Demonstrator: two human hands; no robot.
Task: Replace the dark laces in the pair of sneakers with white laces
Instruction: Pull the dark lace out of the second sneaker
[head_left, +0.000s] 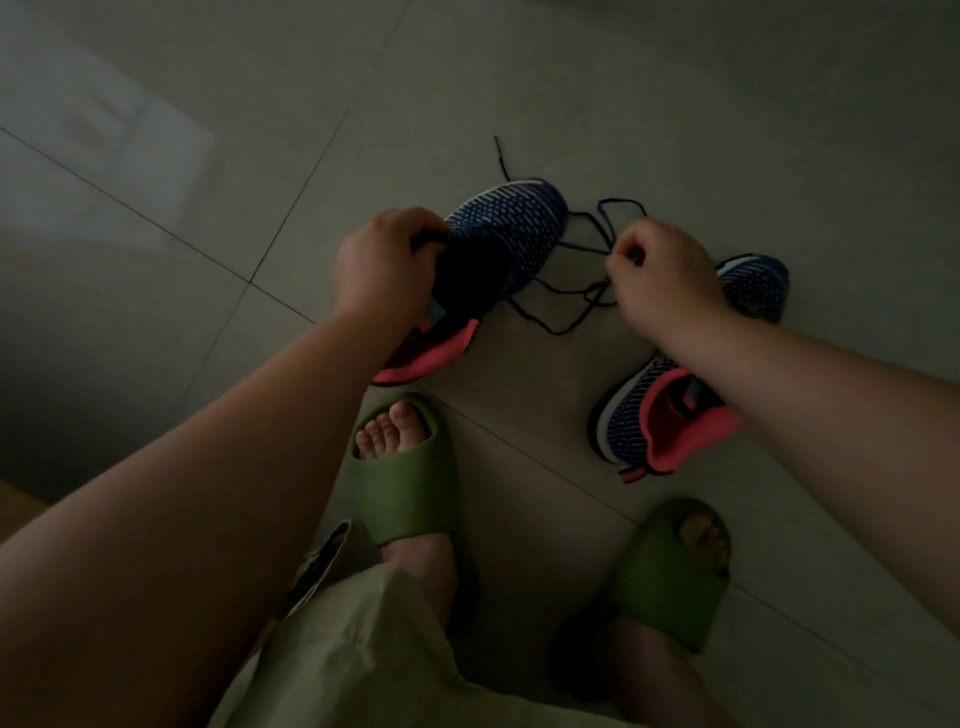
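Pinched between my right hand's (657, 278) curled fingers is the dark lace (571, 306), drawn out sideways from the sneaker, its slack looping over the floor tiles (519, 78) between my two hands. My left hand (387, 265) grips the navy knit sneaker (511, 228) around its tongue and throat, tilting it off the floor, apparently to brace it against the pull. The lace looks mostly free of the eyelets, though the dim light hides how many still hold it.

The second sneaker (670, 415) lies just beyond my right forearm, coral collar facing me; whether it is laced I cannot tell. My feet, in green slides (405, 478), stand near both shoes. No white laces are visible, so I judge the job to be at an early, unlacing stage.
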